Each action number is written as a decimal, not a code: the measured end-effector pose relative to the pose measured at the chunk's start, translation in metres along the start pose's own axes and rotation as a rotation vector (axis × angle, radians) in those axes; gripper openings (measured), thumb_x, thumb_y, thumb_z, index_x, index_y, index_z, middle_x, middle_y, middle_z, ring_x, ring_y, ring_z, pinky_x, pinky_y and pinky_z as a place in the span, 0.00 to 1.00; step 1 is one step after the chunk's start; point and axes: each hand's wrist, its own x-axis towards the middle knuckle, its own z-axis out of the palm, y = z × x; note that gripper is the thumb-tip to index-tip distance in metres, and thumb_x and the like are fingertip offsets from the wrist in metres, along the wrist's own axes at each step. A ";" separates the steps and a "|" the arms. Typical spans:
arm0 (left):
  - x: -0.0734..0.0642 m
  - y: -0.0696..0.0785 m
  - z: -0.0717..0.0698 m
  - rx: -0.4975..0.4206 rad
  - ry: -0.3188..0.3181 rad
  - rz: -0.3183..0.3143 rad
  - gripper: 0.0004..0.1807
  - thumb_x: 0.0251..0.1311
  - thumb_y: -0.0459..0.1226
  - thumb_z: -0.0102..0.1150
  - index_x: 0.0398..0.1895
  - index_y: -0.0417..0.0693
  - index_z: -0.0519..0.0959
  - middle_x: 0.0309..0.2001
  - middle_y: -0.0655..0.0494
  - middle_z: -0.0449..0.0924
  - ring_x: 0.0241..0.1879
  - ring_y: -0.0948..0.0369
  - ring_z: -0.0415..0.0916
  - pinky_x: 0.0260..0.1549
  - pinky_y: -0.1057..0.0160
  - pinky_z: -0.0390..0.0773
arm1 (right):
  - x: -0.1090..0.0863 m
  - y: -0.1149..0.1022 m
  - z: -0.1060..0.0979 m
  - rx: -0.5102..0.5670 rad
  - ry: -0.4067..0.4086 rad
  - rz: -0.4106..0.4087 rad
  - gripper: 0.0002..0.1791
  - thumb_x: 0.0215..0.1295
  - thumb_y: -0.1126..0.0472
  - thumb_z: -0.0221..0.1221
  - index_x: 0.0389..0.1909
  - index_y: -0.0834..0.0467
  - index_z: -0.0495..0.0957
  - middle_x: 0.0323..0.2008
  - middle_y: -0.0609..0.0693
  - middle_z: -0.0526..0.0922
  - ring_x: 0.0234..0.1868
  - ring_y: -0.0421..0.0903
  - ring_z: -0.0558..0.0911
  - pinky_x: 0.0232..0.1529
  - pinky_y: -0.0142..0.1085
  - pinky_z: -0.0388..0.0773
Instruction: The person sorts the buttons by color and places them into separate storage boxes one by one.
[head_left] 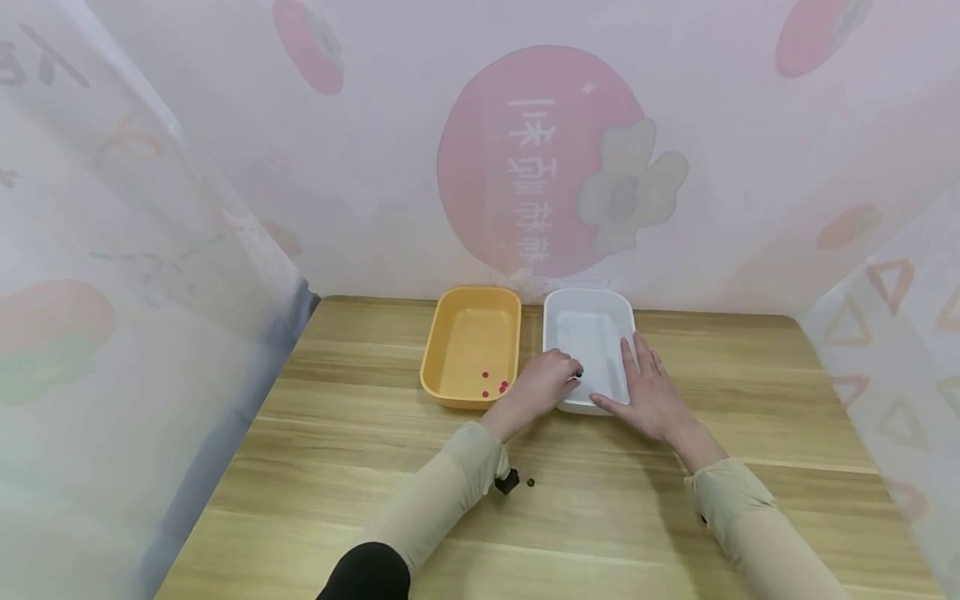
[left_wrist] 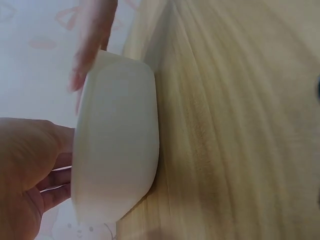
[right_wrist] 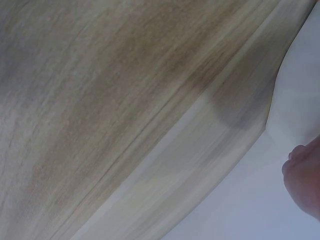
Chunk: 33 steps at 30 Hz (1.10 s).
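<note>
A white tray (head_left: pixel 587 333) stands at the back of the table. My left hand (head_left: pixel 534 390) reaches over its near left rim, fingers curled, pinching a small dark bead (head_left: pixel 578 374) between thumb and fingertips. My right hand (head_left: pixel 651 398) rests on the tray's right side with fingers spread and straight. In the left wrist view, the left hand (left_wrist: pixel 27 170) is at the rim of the white tray (left_wrist: pixel 115 135), with the right hand (left_wrist: pixel 95 37) at its far end. The right wrist view shows fingers (right_wrist: pixel 305 175) against the tray's white side.
Left of the white tray stands a yellow tray (head_left: pixel 472 329) with several small red beads (head_left: pixel 503 385) near its front end. One dark bead (head_left: pixel 531 482) lies on the wooden table (head_left: pixel 600 517) beside my left forearm. Printed curtains (head_left: pixel 375 167) hang behind and at both sides.
</note>
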 end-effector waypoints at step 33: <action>-0.133 0.002 -0.009 -0.273 0.040 0.120 0.12 0.70 0.33 0.73 0.52 0.38 0.90 0.50 0.48 0.94 0.50 0.55 0.91 0.56 0.63 0.89 | 0.003 -0.001 -0.001 -0.014 -0.037 0.026 0.68 0.75 0.24 0.55 0.89 0.68 0.33 0.89 0.72 0.31 0.88 0.77 0.44 0.89 0.67 0.46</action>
